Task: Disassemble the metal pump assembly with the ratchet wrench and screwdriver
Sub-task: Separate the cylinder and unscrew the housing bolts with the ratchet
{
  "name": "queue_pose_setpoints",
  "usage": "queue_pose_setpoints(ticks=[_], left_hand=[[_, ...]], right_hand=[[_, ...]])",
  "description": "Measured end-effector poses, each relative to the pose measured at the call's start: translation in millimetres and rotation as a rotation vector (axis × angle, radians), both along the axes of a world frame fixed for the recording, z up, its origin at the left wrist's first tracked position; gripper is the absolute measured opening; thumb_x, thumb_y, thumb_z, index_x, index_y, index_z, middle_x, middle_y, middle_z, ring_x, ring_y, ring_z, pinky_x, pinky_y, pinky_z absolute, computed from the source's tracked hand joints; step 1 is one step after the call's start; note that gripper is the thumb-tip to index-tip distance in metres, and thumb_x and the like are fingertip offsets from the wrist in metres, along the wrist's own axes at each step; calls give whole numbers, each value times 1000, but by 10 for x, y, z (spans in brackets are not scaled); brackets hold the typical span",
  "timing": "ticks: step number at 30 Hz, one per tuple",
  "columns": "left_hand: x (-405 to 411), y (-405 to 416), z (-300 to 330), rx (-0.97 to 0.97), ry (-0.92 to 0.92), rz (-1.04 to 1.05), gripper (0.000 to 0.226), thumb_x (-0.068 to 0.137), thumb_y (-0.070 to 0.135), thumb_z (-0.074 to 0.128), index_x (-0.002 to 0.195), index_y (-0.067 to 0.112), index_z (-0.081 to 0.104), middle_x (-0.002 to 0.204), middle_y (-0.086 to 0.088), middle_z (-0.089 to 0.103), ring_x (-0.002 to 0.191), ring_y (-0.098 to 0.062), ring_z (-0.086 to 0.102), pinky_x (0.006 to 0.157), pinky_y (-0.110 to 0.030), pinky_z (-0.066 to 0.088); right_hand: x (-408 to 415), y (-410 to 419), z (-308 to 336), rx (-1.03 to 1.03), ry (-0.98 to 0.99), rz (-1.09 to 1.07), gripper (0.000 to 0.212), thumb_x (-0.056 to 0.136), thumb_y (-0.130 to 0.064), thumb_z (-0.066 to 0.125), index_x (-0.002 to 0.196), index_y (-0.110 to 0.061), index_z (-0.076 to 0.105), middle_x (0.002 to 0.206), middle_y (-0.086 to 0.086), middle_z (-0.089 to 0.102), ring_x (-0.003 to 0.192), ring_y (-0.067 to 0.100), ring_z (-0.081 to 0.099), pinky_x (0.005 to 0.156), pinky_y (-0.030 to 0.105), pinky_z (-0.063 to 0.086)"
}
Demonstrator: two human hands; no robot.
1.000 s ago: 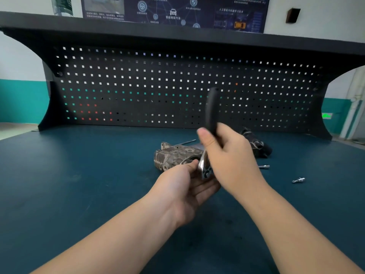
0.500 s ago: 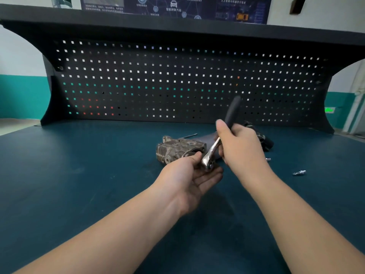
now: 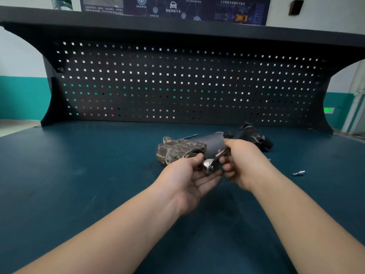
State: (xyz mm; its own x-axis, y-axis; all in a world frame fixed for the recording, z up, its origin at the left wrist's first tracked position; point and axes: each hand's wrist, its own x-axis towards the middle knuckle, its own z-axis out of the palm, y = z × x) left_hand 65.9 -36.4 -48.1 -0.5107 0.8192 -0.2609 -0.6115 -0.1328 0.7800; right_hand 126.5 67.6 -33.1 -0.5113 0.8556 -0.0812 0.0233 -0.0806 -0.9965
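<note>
**Ratchet head cradled between two hands above the bench**

Dark teal bench top (image 3: 79, 184) is stretching back to a black pegboard (image 3: 177, 86), and the work is happening above its middle. The left hand (image 3: 189, 178) is lying palm up with its fingers loosely bent, cupping the shiny head of the ratchet wrench (image 3: 209, 166), thumb tip pressing near the head's edge. The right hand (image 3: 243, 163) is curling around the wrench's shank and handle, hiding the grip entirely. Whether a socket is fitted under the head cannot be told.

Just behind the hands, the metal pump assembly (image 3: 181, 150) is lying on its side on the bench, its finned cast end toward the left and a grey cylinder body running right toward a black part (image 3: 254, 136). A thin rod, possibly the screwdriver (image 3: 190, 136), is peeking out behind it. A small loose fitting (image 3: 299, 172) is sitting well apart to the right.

The pump is looking heavy and rigid, likely to roll on its cylinder; steadying it by the cast finned block seems wisest. The polished wrench head is probably slippery, so the handle is the better hold.
</note>
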Motion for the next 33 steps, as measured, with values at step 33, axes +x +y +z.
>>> queue_pose_setpoints(ticks=[33], left_hand=[[-2, -45, 34, 39, 2, -42, 30, 98, 12, 41, 87, 3, 67, 63, -13, 69, 54, -21, 70, 46, -30, 56]], right_hand=[[67, -283, -24, 1064, 271, 198, 11, 84, -34, 69, 89, -35, 59, 54, -10, 43, 53, 4, 45, 57, 22, 42]])
